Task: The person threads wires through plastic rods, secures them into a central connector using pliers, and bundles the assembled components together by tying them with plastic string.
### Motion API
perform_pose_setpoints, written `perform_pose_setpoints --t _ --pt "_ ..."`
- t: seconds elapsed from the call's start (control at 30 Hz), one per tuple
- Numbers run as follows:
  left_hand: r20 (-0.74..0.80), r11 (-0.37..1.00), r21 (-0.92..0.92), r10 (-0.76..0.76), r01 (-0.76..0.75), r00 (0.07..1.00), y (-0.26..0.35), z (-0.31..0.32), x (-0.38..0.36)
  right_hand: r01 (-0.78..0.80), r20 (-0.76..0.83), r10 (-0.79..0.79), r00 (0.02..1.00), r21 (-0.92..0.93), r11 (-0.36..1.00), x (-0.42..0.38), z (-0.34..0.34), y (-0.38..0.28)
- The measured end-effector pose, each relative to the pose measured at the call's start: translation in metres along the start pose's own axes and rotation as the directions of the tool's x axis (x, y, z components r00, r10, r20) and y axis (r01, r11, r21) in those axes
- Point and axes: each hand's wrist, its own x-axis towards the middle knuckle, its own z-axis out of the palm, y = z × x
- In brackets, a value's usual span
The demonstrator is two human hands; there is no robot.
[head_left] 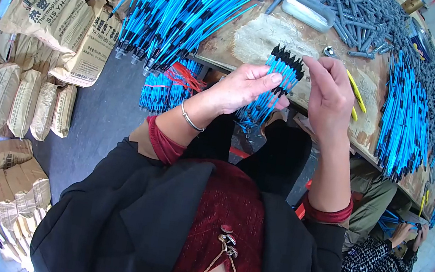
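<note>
My left hand (249, 89) is wrapped round a bundle of thin blue tubes (280, 73) with black pointed tips, held upright over my lap at the table's front edge. Beside those tips is my right hand (332, 88), its fingers bent and closed together. Its fingertips are close to the bundle's upper right side, and whatever they pinch is hidden. Yellow-handled pliers (357, 93) lie on the wooden table (264, 39) just behind my right hand. A small round metal piece (329, 51) stands near my right knuckles.
Loose blue tubes (183, 6) overhang the table at left; more tubes (406, 115) lie at right. Grey plastic fittings (356, 16) surround a clear tray (308, 11). Tied bundles (157, 89) sit below. Paper sacks (51, 12) stand at left. A co-worker's hand (403, 233) handles blue tubes at right.
</note>
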Motion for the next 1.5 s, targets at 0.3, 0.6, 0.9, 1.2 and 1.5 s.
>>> perform_pose_setpoints --t 0.3,0.6,0.9,1.2,1.5 --pt "0.026 0.999 0.000 -0.046 0.046 0.999 0.006 0.000 -0.002 -0.110 0.050 0.102 0.994 0.220 0.969 0.005 0.004 -0.004" --pt "0.047 0.999 0.010 -0.050 0.050 0.998 0.008 -0.003 -0.005 -0.070 0.104 0.044 0.994 0.263 0.962 0.007 0.002 0.003" --pt "0.090 0.997 0.061 -0.045 0.040 0.995 0.008 -0.007 -0.005 0.110 0.086 -0.119 0.989 0.100 0.989 0.012 -0.003 0.002" --pt "0.134 1.000 0.017 0.002 -0.004 0.991 0.001 -0.009 -0.005 -0.314 0.230 0.223 0.947 0.525 0.791 0.003 0.003 0.000" --pt "0.074 0.994 0.106 -0.005 -0.003 0.997 0.007 -0.002 -0.006 -0.025 0.119 0.002 0.993 0.193 0.981 0.010 -0.006 0.003"
